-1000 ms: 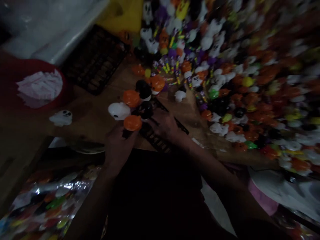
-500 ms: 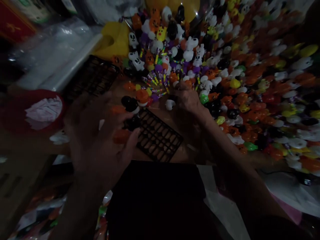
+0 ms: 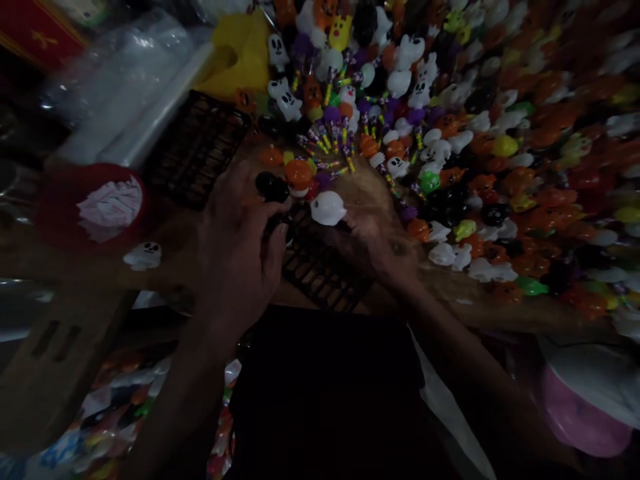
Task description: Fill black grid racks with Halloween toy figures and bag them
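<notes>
the white figure (image 3: 327, 208) appears smooth, softly glossy plastic, the black grid (image 3: 327, 275) dull plastic, the red bowl (image 3: 57, 208) smooth plastic, the slips (image 3: 111, 209) matt paper, the clear bags (image 3: 123, 87) shiny, creased film, and the tabletop (image 3: 369, 183) matt.

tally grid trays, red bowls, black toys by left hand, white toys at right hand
Black rectangular grid trays: 2
Red round bowl: 1
Glossy black rounded toys showing by the left hand: 2
White rounded toy at the right hand: 1
Total: 6
</notes>
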### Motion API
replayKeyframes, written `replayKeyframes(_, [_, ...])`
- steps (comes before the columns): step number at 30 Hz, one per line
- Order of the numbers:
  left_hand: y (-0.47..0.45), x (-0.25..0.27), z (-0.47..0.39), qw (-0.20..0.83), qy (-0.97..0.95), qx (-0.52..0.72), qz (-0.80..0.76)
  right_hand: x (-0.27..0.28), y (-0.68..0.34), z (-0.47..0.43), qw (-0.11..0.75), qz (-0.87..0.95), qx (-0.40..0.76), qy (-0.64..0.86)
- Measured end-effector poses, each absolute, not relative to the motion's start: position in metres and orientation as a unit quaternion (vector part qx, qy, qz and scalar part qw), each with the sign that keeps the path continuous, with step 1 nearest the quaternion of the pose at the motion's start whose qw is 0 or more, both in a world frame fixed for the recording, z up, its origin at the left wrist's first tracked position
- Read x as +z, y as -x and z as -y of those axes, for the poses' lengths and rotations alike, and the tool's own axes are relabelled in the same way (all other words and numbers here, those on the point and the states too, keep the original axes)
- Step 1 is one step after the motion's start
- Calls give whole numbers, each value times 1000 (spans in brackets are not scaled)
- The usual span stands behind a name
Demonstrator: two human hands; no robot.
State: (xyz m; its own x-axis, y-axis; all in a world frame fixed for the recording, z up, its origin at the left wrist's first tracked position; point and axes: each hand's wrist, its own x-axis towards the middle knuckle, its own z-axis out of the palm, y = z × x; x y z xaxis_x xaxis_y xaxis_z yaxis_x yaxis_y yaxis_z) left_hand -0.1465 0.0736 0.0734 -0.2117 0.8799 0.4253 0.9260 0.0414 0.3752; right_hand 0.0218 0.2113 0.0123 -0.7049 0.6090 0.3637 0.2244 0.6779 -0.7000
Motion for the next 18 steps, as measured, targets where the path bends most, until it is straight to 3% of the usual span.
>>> replayKeyframes(6, [138,72,-74,40,615,-320,719,-6,4,-196,336,771,469,269])
replayKeyframes(13, [136,70,-73,18,620,-348,703,-7,3,-190,259,832,357,337])
replayKeyframes(18, [138,91,-78,39,621,-302,722,-8,9,-189,200,870,314,324])
